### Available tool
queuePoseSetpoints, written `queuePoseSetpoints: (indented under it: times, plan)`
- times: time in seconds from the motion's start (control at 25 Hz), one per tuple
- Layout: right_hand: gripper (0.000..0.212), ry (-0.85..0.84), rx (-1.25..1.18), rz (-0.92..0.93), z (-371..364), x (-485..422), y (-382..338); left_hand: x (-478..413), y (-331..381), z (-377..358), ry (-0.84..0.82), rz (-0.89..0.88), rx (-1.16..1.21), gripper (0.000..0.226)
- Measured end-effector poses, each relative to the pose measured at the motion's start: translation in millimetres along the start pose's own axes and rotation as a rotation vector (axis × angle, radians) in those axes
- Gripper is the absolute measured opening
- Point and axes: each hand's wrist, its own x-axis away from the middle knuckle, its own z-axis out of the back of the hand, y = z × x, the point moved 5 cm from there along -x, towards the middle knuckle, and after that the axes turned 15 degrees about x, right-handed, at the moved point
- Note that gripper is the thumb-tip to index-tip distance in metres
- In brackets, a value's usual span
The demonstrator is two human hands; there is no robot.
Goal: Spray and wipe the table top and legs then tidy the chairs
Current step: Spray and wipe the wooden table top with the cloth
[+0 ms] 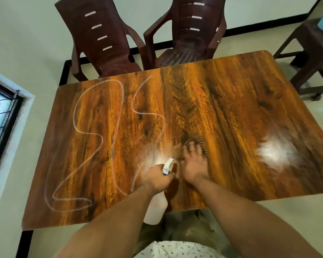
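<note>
While the left hand [158,178] was clenched round the neck of the spray bottle [157,207], a finger at the trigger and the nozzle aimed out over the desk [231,108], the right hand [194,166] lay flat beside it near the desk's front edge. Its fingers were spread and pressing down on something dark and ribbed, probably a cloth [199,141], though blur hid what exactly it was. A pale mist hung just ahead of the nozzle, so this looked like the spray-and-wipe step on the top, with plenty left to cover.

To do it well, I would have kept the nozzle low and angled away from the wiping hand, then worked the cloth in overlapping passes toward the looping white lines [76,116] on the left half. The whitish wet patch [276,151] on the right half, well apart from both hands, also needed a pass before it dried. The legs looked untouched.

The bottle was translucent white; how much liquid it held could not be told.

Beyond the far edge, 2 chairs [101,43] stood side by side, angled and not tucked in.
</note>
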Motion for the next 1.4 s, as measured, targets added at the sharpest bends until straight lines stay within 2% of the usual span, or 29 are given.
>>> queuePoseSetpoints:
  times: [0.08,0.12,0.16,0.28,0.32,0.36,0.44,0.48,0.52,0.56,0.64,0.68,0.72,0.76,0.84,0.88,0.92,0.96,1.0,1.08,1.12,1.16,1.24,1.32,1.4]
  plan:
    - [0.062,-0.036,0.035,0.372,-4.5,14.0,-15.2,-4.7,-5.7,6.4,-0.025,-0.021,-0.016,0.019]
    - [0.062,-0.034,0.048,0.447,-3.2,11.1,-8.4,-7.1,-10.0,10.2,-0.041,-0.023,-0.024,0.017]
    - [0.062,-0.02,0.046,0.378,-0.5,2.8,2.0,-9.2,-13.4,14.4,-0.049,-0.025,-0.031,0.014]
    - [0.062,-0.065,-0.133,-0.351,3.2,-6.2,31.9,-9.3,-27.9,27.4,-0.074,-0.031,-0.029,0.014]
    - [0.062,-0.06,-0.136,-0.408,1.5,3.3,16.8,-8.0,-31.2,30.3,-0.083,-0.039,-0.032,0.014]
    - [0.062,0.0,-0.1,-0.306,-3.7,14.0,-5.1,-6.6,-32.1,31.9,-0.096,-0.051,-0.039,0.014]
    - [0.06,0.042,0.012,0.097,-24.9,58.5,-35.6,-2.6,-33.3,33.5,-0.142,-0.08,-0.047,0.017]
    - [0.059,0.03,0.039,0.214,-28.9,76.1,-29.3,-0.3,-33.5,34.0,-0.168,-0.095,-0.061,0.02]
    - [0.059,0.035,0.025,0.211,-33.0,84.9,-13.5,1.2,-34.4,34.3,-0.19,-0.106,-0.095,0.023]
    - [0.058,0.036,-0.009,0.074,-37.7,87.4,5.2,2.2,-36.0,33.5,-0.21,-0.113,-0.13,0.026]
    - [0.058,0.039,-0.133,-0.454,-42.5,98.8,43.2,6.0,-40.1,28.7,-0.248,-0.121,-0.162,0.03]
    - [0.059,0.002,-0.181,-0.612,-44.6,103.3,40.4,9.8,-42.0,26.2,-0.265,-0.125,-0.167,0.031]
    - [0.06,-0.034,-0.195,-0.629,-46.5,103.4,25.5,12.6,-42.6,23.6,-0.276,-0.134,-0.173,0.032]
    - [0.061,-0.026,-0.145,-0.528,-49.5,104.1,5.3,15.7,-43.1,19.9,-0.282,-0.142,-0.18,0.033]
    - [0.06,0.015,-0.003,-0.121,-62.2,122.6,-29.2,22.6,-45.4,11.2,-0.291,-0.144,-0.196,0.032]
    - [0.059,0.009,0.028,0.066,-63.6,136.4,-29.6,26.8,-45.3,7.9,-0.292,-0.152,-0.199,0.031]
    - [0.057,0.0,0.019,0.156,-64.3,145.5,-15.0,30.5,-44.4,4.6,-0.285,-0.155,-0.202,0.03]
    - [0.056,0.011,0.003,0.153,-66.9,149.4,4.9,33.3,-44.3,1.9,-0.27,-0.15,-0.204,0.029]
    - [0.055,0.032,-0.032,0.031,-68.2,151.5,26.6,35.3,-46.4,-0.8,-0.254,-0.139,-0.208,0.029]
    - [0.055,0.019,-0.122,-0.403,-67.4,150.5,52.2,38.8,-52.5,-3.7,-0.215,-0.123,-0.209,0.028]
    - [0.056,0.011,-0.168,-0.524,-65.7,148.3,44.9,43.8,-53.4,-5.8,-0.198,-0.117,-0.213,0.028]
    - [0.057,0.027,-0.174,-0.539,-65.4,144.3,28.9,49.3,-54.1,-7.9,-0.189,-0.117,-0.219,0.027]
    - [0.057,0.055,-0.107,-0.288,-66.3,139.7,1.0,58.8,-60.0,-14.0,-0.186,-0.111,-0.225,0.027]
    - [0.055,0.044,-0.05,-0.054,-59.3,136.6,8.2,71.4,-66.5,-15.5,-0.169,-0.07,-0.237,0.025]
    - [0.056,0.052,-0.027,-0.096,-54.4,130.5,33.8,81.2,-80.0,-15.5,-0.145,-0.004,-0.17,0.022]
